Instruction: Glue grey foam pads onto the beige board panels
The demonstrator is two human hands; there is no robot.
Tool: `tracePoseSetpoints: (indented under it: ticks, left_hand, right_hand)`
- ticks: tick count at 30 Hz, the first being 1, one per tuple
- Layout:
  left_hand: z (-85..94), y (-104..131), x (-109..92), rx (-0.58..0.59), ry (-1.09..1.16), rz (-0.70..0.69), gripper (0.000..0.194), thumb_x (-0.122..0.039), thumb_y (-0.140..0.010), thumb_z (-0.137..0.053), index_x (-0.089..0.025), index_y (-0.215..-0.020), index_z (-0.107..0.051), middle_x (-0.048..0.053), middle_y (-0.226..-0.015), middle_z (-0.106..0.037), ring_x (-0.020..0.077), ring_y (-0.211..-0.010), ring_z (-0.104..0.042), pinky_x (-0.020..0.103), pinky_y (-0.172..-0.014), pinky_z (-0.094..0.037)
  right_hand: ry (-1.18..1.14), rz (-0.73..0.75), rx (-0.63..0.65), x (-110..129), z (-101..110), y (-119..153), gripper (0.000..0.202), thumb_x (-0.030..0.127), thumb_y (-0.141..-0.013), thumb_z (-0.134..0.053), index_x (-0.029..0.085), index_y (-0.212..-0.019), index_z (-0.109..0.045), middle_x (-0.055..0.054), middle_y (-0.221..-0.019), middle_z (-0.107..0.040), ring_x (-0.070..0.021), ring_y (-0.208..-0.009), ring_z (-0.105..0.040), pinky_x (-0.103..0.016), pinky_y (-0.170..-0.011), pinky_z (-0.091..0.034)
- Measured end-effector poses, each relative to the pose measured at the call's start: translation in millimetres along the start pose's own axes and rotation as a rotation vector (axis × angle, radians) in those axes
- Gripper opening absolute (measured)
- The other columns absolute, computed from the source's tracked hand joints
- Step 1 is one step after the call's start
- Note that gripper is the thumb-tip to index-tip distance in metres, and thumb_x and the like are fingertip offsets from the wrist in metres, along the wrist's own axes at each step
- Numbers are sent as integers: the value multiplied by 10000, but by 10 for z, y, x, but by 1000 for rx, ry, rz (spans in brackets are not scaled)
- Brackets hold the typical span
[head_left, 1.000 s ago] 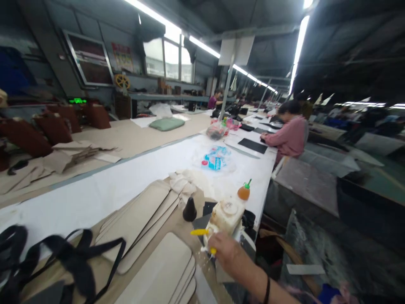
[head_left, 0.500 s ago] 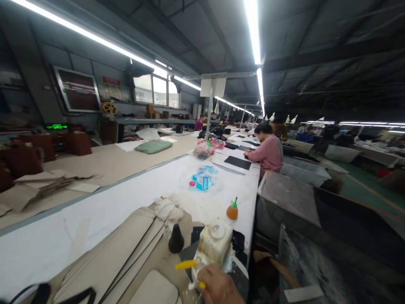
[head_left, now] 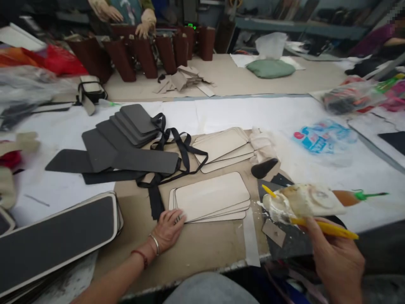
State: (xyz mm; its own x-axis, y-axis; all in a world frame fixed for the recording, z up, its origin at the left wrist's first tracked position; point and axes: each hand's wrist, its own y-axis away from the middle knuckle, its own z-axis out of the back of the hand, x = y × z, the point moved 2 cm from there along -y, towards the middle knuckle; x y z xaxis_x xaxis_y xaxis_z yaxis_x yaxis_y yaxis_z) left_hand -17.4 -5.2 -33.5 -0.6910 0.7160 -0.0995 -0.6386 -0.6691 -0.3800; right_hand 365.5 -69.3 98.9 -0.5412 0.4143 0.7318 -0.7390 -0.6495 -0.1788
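Observation:
My right hand point(head_left: 340, 257) is closed on a yellow-handled brush point(head_left: 330, 229), its tip at the mouth of a white glue-smeared container point(head_left: 303, 200). A second yellow handle point(head_left: 268, 190) sticks out of that container. My left hand point(head_left: 169, 230) rests at the lower left corner of a fanned stack of cream panels point(head_left: 211, 196), fingers spread a little on the edge. Behind lies another cream stack point(head_left: 224, 145), with a black cone-shaped object point(head_left: 264, 168) on its side near a crumpled cloth point(head_left: 261, 145). Black straps point(head_left: 186, 152) curl beside dark grey panels point(head_left: 104, 143).
Long dark panels with pale rims point(head_left: 63, 240) lie at the left front. An orange bottle point(head_left: 348, 197) with a green nozzle is behind the container. A printed plastic bag point(head_left: 325, 137) lies at the right. Across the table, a person's hands touch brown upright pieces point(head_left: 144, 57).
The view has swung left and down. My left hand has come into view on the cream stack. My right hand now shows with the yellow-handled brush at the container.

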Motion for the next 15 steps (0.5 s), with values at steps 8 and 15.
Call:
tracePoseSetpoints:
  ticks: [8, 15]
  left_hand:
    - [-61, 89, 21, 66, 58, 33, 371, -158, -718, -500, -212, -1080, -561, 91, -1085, -588, 216, -1065, -461, 383, -880, -326]
    - [-80, 71, 26, 31, 94, 42, 360, -185, -716, -522, -196, -1073, -563, 83, -1073, -596, 214, -1050, -460, 383, -885, -319]
  right_hand:
    - [-615, -152, 479, 782, -1448, 518, 318, 423, -682, -666, 160, -835, -574, -30, -793, -612, -175, -705, -611, -365, -693, -531]
    - [-779, -323, 662, 1107, -2210, 865, 362, 429, -625, -705, 157, -812, -555, 3, -737, -598, -150, -691, -594, -332, -657, -542]
